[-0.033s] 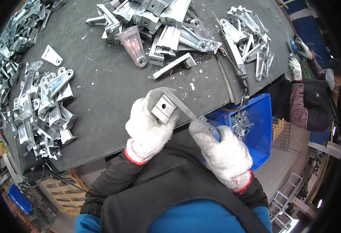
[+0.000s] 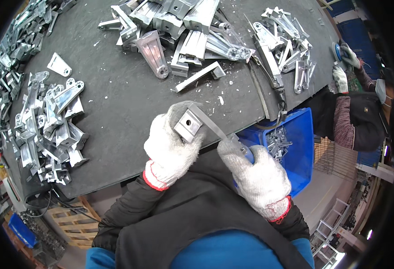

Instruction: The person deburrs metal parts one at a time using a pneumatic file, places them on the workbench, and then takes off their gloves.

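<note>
My left hand [image 2: 171, 140], in a white knitted glove with a red cuff edge, is closed around a silver metal bracket [image 2: 184, 132]. The bracket's end face with a round hole points up at me; the glove hides most of the rest. In my right hand [image 2: 259, 179], gloved alike, is a flat file [image 2: 211, 125] with a blue handle. Its grey blade reaches left and lies along the edge of the bracket, seemingly touching it. Just beyond my hands, a single bracket [image 2: 200, 77] rests on its side on the dark tabletop [image 2: 120, 116].
Metal brackets lie in heaps at the left [image 2: 53, 121], far middle [image 2: 174, 27] and far right [image 2: 291, 40]. An air tool with a hose [image 2: 268, 62] lies near the right edge. Below that stands a blue bin [image 2: 302, 152] holding small parts. A gloved co-worker [image 2: 356, 107] works at right.
</note>
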The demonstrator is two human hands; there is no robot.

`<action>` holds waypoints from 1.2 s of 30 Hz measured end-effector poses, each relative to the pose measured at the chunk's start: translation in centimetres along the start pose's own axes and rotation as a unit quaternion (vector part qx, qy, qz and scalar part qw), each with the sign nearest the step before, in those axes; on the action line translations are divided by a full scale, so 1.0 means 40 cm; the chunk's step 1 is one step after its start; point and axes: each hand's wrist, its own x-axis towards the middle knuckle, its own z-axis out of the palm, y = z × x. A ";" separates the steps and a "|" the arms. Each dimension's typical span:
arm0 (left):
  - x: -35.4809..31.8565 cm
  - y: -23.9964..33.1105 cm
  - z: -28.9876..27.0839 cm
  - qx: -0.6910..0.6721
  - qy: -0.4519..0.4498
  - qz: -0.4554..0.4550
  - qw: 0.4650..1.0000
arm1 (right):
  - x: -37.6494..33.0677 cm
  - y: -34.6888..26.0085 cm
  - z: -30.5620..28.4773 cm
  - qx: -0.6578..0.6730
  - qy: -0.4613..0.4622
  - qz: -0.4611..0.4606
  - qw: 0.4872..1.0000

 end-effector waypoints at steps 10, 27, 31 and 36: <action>0.014 0.022 -0.009 0.067 -0.042 -0.045 0.996 | 0.011 0.020 -0.012 0.002 -0.007 -0.018 1.000; -0.002 0.019 -0.019 -0.056 -0.053 -0.071 0.995 | 0.011 0.020 -0.026 0.249 -0.108 -0.012 0.962; -0.001 0.015 -0.016 -0.091 -0.049 -0.039 0.994 | 0.012 0.023 -0.024 0.265 -0.139 0.004 0.954; 0.002 0.014 -0.013 -0.070 -0.051 -0.060 0.994 | 0.018 0.016 -0.025 0.186 -0.101 -0.020 0.977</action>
